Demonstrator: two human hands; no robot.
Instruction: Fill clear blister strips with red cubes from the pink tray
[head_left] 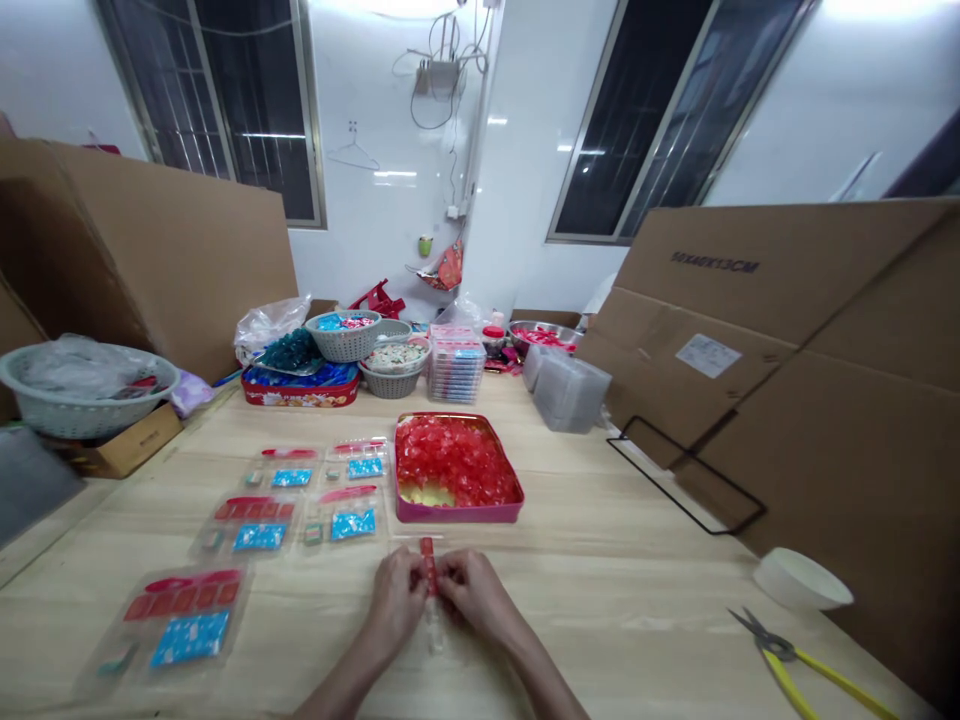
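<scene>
My left hand point(400, 592) and my right hand point(470, 590) meet near the front middle of the table. Both are closed, their fingertips pinching a narrow strip of red squares point(427, 549) from either side. Its lower end looks clear and is blurred. Just beyond them stands a pink-rimmed tin point(459, 513) filled with small red pieces point(457, 455); a pale patch of its bottom shows at the front left. To the left lie several clear plastic trays point(240, 575), each with a blue packet point(190, 638), a pink stick-like piece and a small greenish block; some also hold red squares.
Yellow-handled cutters point(781, 648) and a white tape roll point(802, 580) lie at the right, near a black wire frame point(697, 478). Clear boxes point(570, 395), stacked cases point(455, 368) and baskets point(345, 342) line the back. Cardboard point(780, 330) walls the right side.
</scene>
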